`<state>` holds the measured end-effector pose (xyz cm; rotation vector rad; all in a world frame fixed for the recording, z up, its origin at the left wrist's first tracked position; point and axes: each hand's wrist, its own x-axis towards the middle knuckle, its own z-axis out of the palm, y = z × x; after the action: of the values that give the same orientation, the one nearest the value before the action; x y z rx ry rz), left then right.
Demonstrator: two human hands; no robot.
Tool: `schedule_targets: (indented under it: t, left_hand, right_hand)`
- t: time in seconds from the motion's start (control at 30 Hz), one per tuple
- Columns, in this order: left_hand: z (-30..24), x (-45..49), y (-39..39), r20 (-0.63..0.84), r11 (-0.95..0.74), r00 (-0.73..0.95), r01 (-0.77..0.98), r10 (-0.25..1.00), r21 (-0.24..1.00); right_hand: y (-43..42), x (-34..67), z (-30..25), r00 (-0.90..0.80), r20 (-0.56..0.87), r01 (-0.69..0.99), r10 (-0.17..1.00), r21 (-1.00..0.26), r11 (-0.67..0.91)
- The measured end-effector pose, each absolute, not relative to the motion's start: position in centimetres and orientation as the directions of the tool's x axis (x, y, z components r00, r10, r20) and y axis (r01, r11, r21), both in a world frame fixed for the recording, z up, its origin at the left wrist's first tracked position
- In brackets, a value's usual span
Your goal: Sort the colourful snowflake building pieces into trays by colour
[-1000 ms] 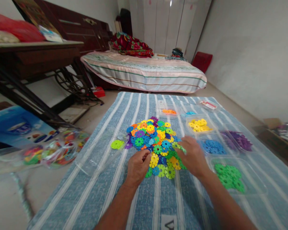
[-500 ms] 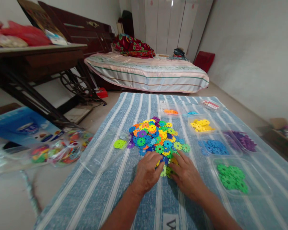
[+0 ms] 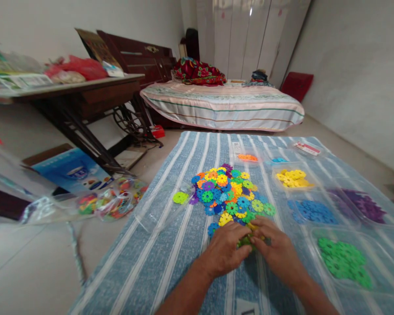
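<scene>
A mixed heap of notched plastic discs [image 3: 221,192] in many colours lies in the middle of the cloth-covered table. At the heap's near edge, my left hand [image 3: 226,248] has its fingers curled on yellow-green notched discs [image 3: 246,240]. Close against it, my right hand [image 3: 275,246] is closed with thumb and fingers on yellow notched discs [image 3: 253,226]. The fingers hide most of these pieces, so how many there are cannot be told. Left of the heap, a few lime discs [image 3: 180,198] rest on a clear plastic container [image 3: 153,216].
Clear boxes on the right hold green discs [image 3: 343,260], blue discs [image 3: 311,212], purple discs [image 3: 364,204], yellow discs [image 3: 293,178] and orange discs [image 3: 248,157]. A bed [image 3: 223,105] stands beyond the table. Bagged colourful pieces [image 3: 113,199] lie on the floor at left.
The view has swung left, so everything sits further right. My hands have come closer together, drawn slightly toward me, and closed on yellow and yellow-green discs from the heap's near edge.
</scene>
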<state>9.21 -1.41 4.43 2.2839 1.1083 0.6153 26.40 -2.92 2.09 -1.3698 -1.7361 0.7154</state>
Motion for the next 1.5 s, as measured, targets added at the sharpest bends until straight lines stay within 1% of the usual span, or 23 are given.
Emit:
schedule_targets:
  t: [0.07, 0.13, 0.2, 0.27, 0.37, 0.43, 0.5, 0.53, 0.6, 0.7, 0.77, 0.8, 0.9, 0.97, 1.03, 1.1, 1.13, 1.2, 1.27, 1.4, 1.5]
  left_hand:
    - [4.7, 9.3, -1.4, 0.123, -0.455, 0.525, 0.569, 0.842, 0.685]
    - [5.4, 8.9, -1.3, 0.092, -0.388, 0.472, 0.581, 0.877, 0.716]
    - [6.7, 7.8, -1.0, 0.107, -0.346, 0.394, 0.610, 0.913, 0.713]
    - [8.5, 6.0, -0.4, 0.168, -0.310, 0.269, 0.668, 0.948, 0.677]
    - [11.6, 2.2, 1.0, 0.258, -0.221, 0.085, 0.797, 0.962, 0.563]
    - [13.1, -0.2, 2.3, 0.256, -0.135, 0.018, 0.884, 0.966, 0.448]
    - [13.8, -2.1, 3.7, 0.206, -0.038, -0.028, 0.950, 0.978, 0.309]
    - [13.7, -2.8, 4.4, 0.176, -0.009, -0.035, 0.970, 0.984, 0.242]
    - [12.9, -3.8, 5.7, 0.125, -0.006, -0.010, 0.992, 0.992, 0.130]
    - [11.1, -4.6, 7.2, 0.088, -0.056, 0.051, 0.997, 0.995, 0.052]
    - [10.3, -4.8, 7.6, 0.115, -0.064, 0.057, 0.996, 0.992, 0.055]
    - [10.1, -4.9, 7.6, 0.158, -0.063, 0.052, 0.996, 0.986, 0.067]
    - [10.2, -4.2, 6.8, 0.349, -0.086, 0.035, 0.988, 0.936, 0.131]
    - [10.4, -2.9, 5.7, 0.397, -0.139, 0.054, 0.972, 0.916, 0.189]
    - [10.1, -0.9, 4.4, 0.343, -0.245, 0.150, 0.936, 0.927, 0.253]
    - [9.5, 1.4, 3.0, 0.263, -0.380, 0.307, 0.874, 0.915, 0.302]
    - [9.0, 2.6, 2.4, 0.229, -0.431, 0.374, 0.850, 0.899, 0.303]
    - [8.1, 4.8, 1.3, 0.176, -0.487, 0.454, 0.825, 0.873, 0.286]
    - [7.3, 6.4, 0.7, 0.117, -0.486, 0.472, 0.834, 0.874, 0.261]
    - [6.3, 7.8, 0.2, 0.004, -0.392, 0.404, 0.887, 0.915, 0.244]
    - [5.7, 7.5, 0.2, 0.019, -0.357, 0.366, 0.895, 0.931, 0.269]
  right_hand:
    - [-2.9, 25.9, 2.7, -0.052, 0.217, 0.465, 0.975, -0.858, 0.216]
    - [-2.7, 25.6, 3.2, -0.026, 0.234, 0.443, 0.972, -0.869, 0.221]
    - [-2.5, 25.9, 3.3, -0.005, 0.271, 0.455, 0.962, -0.856, 0.244]
    - [-2.3, 26.5, 3.0, 0.026, 0.311, 0.492, 0.950, -0.831, 0.259]
    - [-2.1, 27.7, 2.1, 0.062, 0.378, 0.568, 0.924, -0.774, 0.279]
    - [-2.0, 28.4, 1.3, 0.056, 0.431, 0.624, 0.901, -0.719, 0.306]
    - [-2.0, 28.8, 0.6, 0.025, 0.481, 0.678, 0.876, -0.652, 0.339]
    - [-2.0, 28.9, 0.3, 0.006, 0.504, 0.704, 0.864, -0.616, 0.354]
    - [-2.1, 29.0, -0.2, -0.043, 0.537, 0.746, 0.843, -0.543, 0.384]
    - [-2.2, 28.9, -0.6, -0.128, 0.543, 0.788, 0.830, -0.453, 0.417]
    - [-2.3, 28.8, -0.7, -0.164, 0.525, 0.806, 0.835, -0.417, 0.420]
    - [-2.4, 28.8, -0.7, -0.175, 0.516, 0.812, 0.839, -0.406, 0.419]
    - [-2.4, 28.7, -0.6, -0.195, 0.500, 0.815, 0.844, -0.397, 0.423]
    - [-2.2, 28.6, -0.6, -0.198, 0.501, 0.808, 0.842, -0.403, 0.430]
    - [-1.8, 28.4, -0.5, -0.187, 0.510, 0.801, 0.839, -0.416, 0.431]
    - [-1.3, 28.2, -0.4, -0.183, 0.512, 0.790, 0.839, -0.432, 0.436]
    - [-0.9, 28.1, -0.3, -0.184, 0.511, 0.782, 0.840, -0.441, 0.440]
    - [-0.2, 28.0, -0.2, -0.188, 0.511, 0.765, 0.839, -0.459, 0.452]
    - [0.7, 27.9, -0.2, -0.159, 0.526, 0.750, 0.835, -0.486, 0.449]
    - [2.5, 27.7, -0.5, -0.015, 0.570, 0.725, 0.822, -0.560, 0.401]
    - [3.3, 27.8, -0.9, 0.086, 0.576, 0.711, 0.813, -0.607, 0.354]
